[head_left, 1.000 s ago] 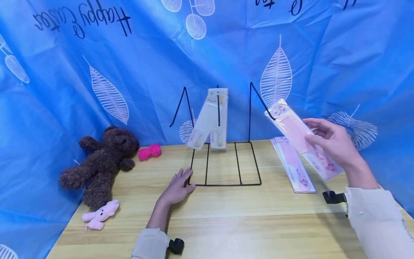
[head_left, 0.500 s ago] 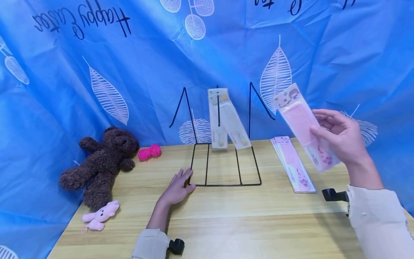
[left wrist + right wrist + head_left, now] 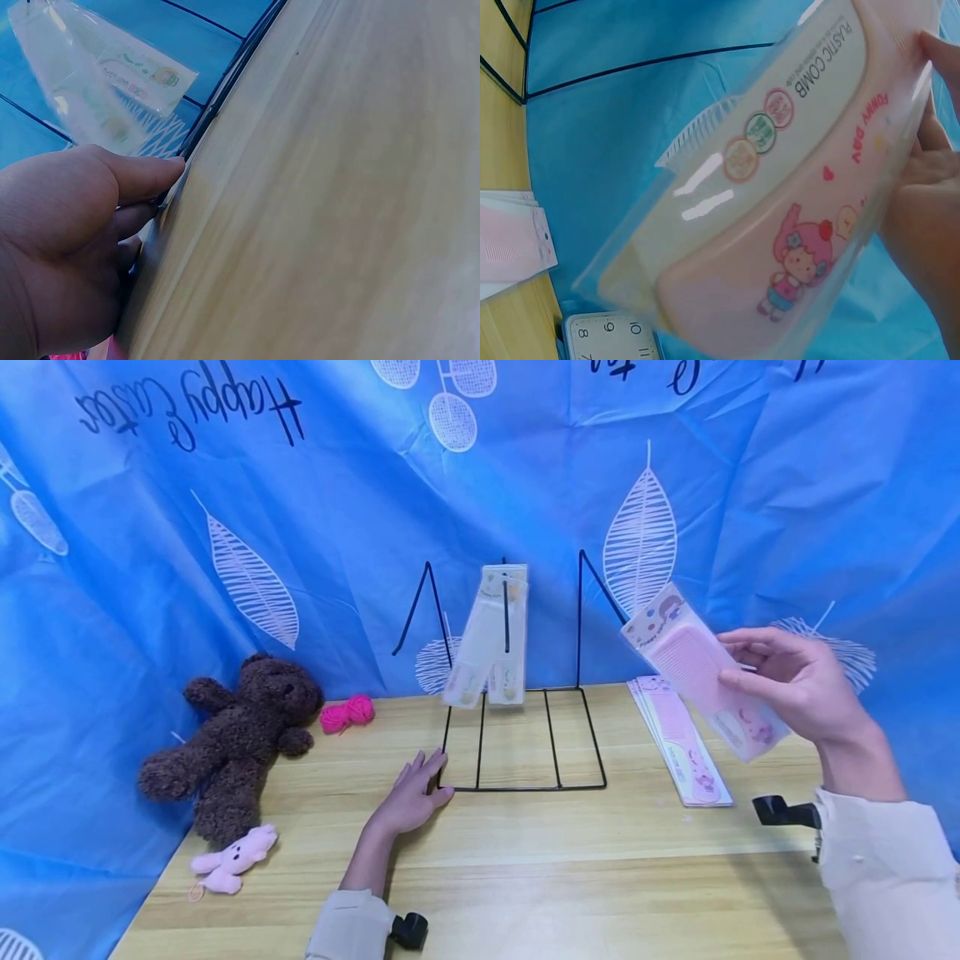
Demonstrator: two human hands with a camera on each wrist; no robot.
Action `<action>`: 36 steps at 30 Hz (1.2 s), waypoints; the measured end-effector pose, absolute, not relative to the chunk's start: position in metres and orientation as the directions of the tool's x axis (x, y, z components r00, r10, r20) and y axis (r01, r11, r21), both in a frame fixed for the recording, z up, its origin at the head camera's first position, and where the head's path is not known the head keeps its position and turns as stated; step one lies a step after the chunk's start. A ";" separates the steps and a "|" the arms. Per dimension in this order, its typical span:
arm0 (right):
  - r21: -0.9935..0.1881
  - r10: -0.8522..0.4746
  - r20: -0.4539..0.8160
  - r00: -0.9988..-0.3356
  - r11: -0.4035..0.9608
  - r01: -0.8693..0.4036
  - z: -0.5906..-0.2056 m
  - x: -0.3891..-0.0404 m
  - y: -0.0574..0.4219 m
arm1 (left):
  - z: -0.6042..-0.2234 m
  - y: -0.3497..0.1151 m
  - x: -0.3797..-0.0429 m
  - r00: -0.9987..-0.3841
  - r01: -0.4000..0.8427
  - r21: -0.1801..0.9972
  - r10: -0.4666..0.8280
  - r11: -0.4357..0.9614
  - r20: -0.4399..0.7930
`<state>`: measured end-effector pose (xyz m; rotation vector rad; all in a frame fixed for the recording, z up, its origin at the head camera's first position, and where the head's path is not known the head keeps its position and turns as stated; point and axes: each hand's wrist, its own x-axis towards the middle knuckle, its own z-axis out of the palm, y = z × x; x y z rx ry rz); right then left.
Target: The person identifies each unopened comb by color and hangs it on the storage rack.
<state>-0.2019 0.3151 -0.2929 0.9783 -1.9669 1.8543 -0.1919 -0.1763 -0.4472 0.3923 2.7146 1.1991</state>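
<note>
1 wooden table meets blue cloth, right grip pinching a packaged comb, left grip loose against the rack.

The head camera looks forward and down from above the table, far enough back to frame the left hand, right hand, wire rack and blue cloth. The left wrist camera, tilted, looks closely past its hand, lower left, toward hanging packs, upper left, which the head view shares. The right wrist camera faces the cloth, the comb pack large mid-frame; both it and the stacked packs, left edge, recur in the head view.
</note>
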 end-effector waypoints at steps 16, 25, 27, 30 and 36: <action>-0.791 -0.390 0.541 -0.745 0.063 -0.608 -0.294 -0.203 0.321 | -0.446 -0.176 -0.193 -0.957 0.181 0.730 0.290 0.659 -0.025; -0.779 -0.327 0.486 -0.810 0.257 -0.571 -0.293 -0.196 0.317 | -0.447 -0.177 -0.193 -0.957 0.178 0.736 0.290 0.653 -0.026; -0.776 -0.313 0.483 -0.818 0.279 -0.565 -0.293 -0.196 0.316 | -0.447 -0.177 -0.193 -0.957 0.178 0.736 0.289 0.654 -0.026; -0.776 -0.293 0.485 -0.824 0.289 -0.560 -0.293 -0.197 0.313 | -0.447 -0.176 -0.192 -0.958 0.180 0.737 0.287 0.651 -0.021; -0.742 -0.241 0.504 -0.829 0.370 -0.559 -0.297 -0.202 0.309 | -0.447 -0.176 -0.192 -0.958 0.176 0.734 0.285 0.656 -0.026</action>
